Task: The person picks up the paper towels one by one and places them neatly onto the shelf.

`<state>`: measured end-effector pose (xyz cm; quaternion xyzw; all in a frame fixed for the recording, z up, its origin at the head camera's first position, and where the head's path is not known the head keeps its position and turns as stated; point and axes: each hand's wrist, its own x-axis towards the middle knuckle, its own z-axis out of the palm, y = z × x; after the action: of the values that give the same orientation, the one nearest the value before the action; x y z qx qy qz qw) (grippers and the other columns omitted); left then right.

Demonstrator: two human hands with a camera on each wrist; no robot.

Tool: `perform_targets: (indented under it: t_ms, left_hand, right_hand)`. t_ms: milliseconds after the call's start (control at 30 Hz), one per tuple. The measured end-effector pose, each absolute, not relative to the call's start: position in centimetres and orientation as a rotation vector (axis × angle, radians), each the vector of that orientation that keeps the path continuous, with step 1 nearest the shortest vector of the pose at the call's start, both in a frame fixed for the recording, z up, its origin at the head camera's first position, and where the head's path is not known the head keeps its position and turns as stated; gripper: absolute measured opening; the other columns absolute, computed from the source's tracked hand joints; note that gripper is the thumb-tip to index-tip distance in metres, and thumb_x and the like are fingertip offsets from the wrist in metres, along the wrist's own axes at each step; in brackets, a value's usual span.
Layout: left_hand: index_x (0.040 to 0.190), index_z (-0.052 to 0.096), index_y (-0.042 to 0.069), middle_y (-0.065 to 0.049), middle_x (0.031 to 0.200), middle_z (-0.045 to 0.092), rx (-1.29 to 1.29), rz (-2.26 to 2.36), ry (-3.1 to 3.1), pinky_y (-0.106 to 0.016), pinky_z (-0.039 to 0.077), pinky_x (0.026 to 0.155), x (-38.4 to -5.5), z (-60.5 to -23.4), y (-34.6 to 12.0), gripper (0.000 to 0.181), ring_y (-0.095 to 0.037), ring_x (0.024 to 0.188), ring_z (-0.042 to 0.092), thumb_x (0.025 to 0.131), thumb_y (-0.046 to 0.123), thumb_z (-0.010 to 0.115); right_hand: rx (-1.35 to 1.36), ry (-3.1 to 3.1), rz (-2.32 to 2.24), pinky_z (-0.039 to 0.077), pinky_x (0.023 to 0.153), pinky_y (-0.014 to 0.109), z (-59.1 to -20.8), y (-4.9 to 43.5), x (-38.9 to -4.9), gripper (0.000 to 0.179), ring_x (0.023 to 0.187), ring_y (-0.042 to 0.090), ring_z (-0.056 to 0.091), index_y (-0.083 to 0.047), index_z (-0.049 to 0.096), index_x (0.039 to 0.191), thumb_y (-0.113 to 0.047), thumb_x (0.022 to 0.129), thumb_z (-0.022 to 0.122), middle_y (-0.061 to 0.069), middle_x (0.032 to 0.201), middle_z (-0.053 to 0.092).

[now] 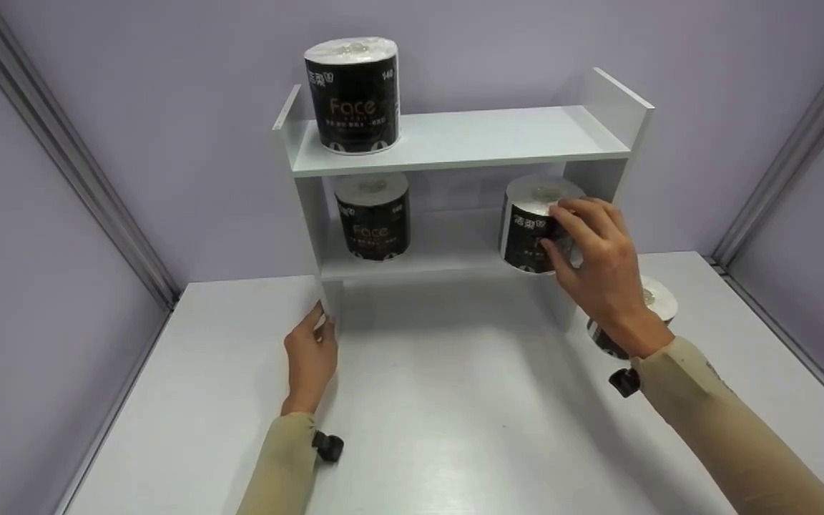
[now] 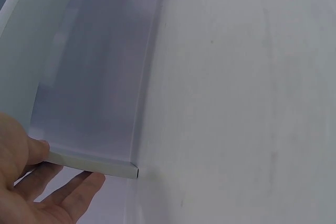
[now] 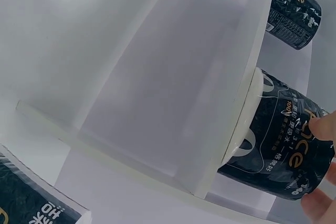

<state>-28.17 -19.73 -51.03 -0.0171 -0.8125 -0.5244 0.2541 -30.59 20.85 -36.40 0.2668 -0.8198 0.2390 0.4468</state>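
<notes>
A white two-tier shelf [image 1: 448, 164] stands against the back wall. My right hand [image 1: 601, 265] grips a black-wrapped paper roll [image 1: 526, 232] at the right end of the lower tier. In the right wrist view, thumb and fingers hold this roll [image 3: 278, 135] near its top, and its base is right at the board's front edge. With thumb and fingers on either side, my left hand [image 1: 310, 357] pinches the lower part of the shelf's left side panel [image 2: 100, 165]. Another such roll [image 1: 378, 227] stands at the lower tier's left end.
On the top tier, at the left, a third roll [image 1: 355, 107] stands upright. One more roll [image 1: 661, 299] is on the white table [image 1: 419, 443] beyond my right wrist, partly hidden by it. Metal-framed walls [image 1: 798, 150] enclose the table at both sides.
</notes>
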Motion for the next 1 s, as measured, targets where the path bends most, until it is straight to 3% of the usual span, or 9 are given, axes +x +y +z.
perform_targets:
  t_ms: [767, 1000]
  left_hand:
    - [0.147, 0.053, -0.015, -0.034, 0.148, 0.057, -0.073, -1.405, -2.191, -0.048, 0.061, 0.099, -28.5, -51.3, -19.9, 0.042, -0.045, 0.124, 0.069, 0.106, -0.003, 0.059]
    - [0.149, 0.052, -0.013, -0.032, 0.15, 0.056, -0.071, -1.408, -2.21, -0.046, 0.06, 0.1, -28.4, -51.3, -19.9, 0.043, -0.043, 0.127, 0.068, 0.108, 0.0, 0.058]
  right_hand:
    - [0.636, -2.026, 0.576, 0.048, 0.111, 0.053, -36.5, 20.3, -32.2, 0.04, 0.129, 0.042, 0.057, 0.0, 0.071, 0.134, -0.007, 0.095, 0.08, 0.021, 0.135, 0.067]
    - [0.629, -1.974, 0.637, 0.047, 0.112, 0.052, -36.7, 20.1, -32.3, 0.041, 0.129, 0.041, 0.057, -0.002, 0.073, 0.132, -0.002, 0.091, 0.082, 0.019, 0.133, 0.068]
